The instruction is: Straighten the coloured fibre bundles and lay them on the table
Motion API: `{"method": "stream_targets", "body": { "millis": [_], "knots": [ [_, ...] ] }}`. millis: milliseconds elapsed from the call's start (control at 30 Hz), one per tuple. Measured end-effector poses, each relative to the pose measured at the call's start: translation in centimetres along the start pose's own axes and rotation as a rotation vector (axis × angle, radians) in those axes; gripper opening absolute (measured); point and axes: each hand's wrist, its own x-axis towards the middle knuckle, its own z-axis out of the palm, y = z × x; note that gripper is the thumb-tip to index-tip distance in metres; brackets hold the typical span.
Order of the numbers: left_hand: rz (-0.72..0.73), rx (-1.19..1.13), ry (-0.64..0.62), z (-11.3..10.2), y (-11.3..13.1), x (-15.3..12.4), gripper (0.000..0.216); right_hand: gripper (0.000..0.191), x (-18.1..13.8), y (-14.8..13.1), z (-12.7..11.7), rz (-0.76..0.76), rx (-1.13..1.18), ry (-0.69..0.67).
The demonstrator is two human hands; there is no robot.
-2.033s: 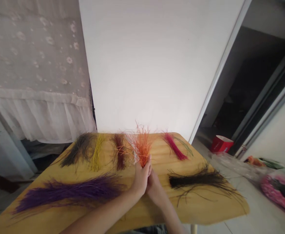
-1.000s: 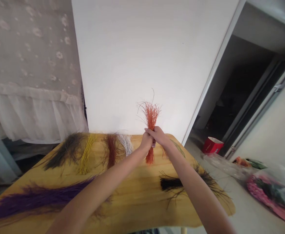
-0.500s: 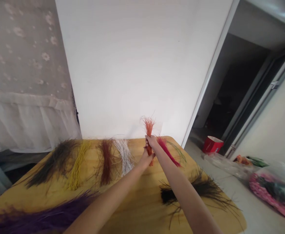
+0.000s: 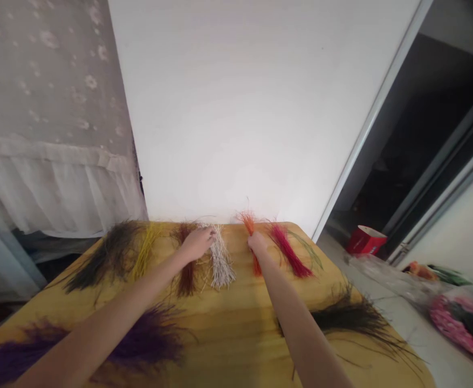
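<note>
Head view: our left hand (image 4: 198, 244) has released the orange strand bundle (image 4: 247, 221) for the white strand bundle (image 4: 221, 264), its grip unclear; only our right hand (image 4: 257, 242) grips the orange, right of the white.

White wall (image 4: 240, 108) stands behind the tabletop (image 4: 228, 328); surface plain, one small dark speck (image 4: 322, 48). Left: grey floral curtain (image 4: 46, 86), pale gathered ruffle (image 4: 58, 188) below. Right: dark doorway (image 4: 418, 118), pale frame (image 4: 374, 113). Floor (image 4: 410, 318) pale. Tabletop yellowish, wood-grained, far corners rounded. Light soft, rather dim.
</note>
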Motion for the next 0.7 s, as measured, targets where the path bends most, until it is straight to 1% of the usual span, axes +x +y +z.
{"method": "stream_targets", "body": {
  "millis": [67,167,267,400,567,700],
  "knots": [
    [0.006,0.075,-0.014,-1.0,-1.5,-0.1,0.029,0.032,0.7,-0.1,0.7,0.038,-0.059,-0.035],
    [0.065,0.169,-0.061,-1.4,-3.0,-0.8,0.029,0.033,1.2,-0.4,1.5,0.055,-0.121,-0.042],
    [0.164,0.255,-0.094,-0.7,-3.9,-1.8,0.027,0.033,1.2,-0.6,2.0,0.051,-0.17,-0.023],
    [0.269,0.337,-0.092,0.4,-4.8,-2.7,0.026,0.036,0.8,-0.6,2.0,0.024,-0.218,0.033],
    [0.355,0.363,-0.083,0.7,-5.9,-3.2,0.023,0.038,-0.4,-0.8,0.5,-0.089,-0.23,0.079],
    [0.399,0.358,-0.054,0.4,-6.4,-3.5,0.023,0.04,-2.6,-1.8,-0.3,-0.28,-0.193,0.159]
  ]
}}
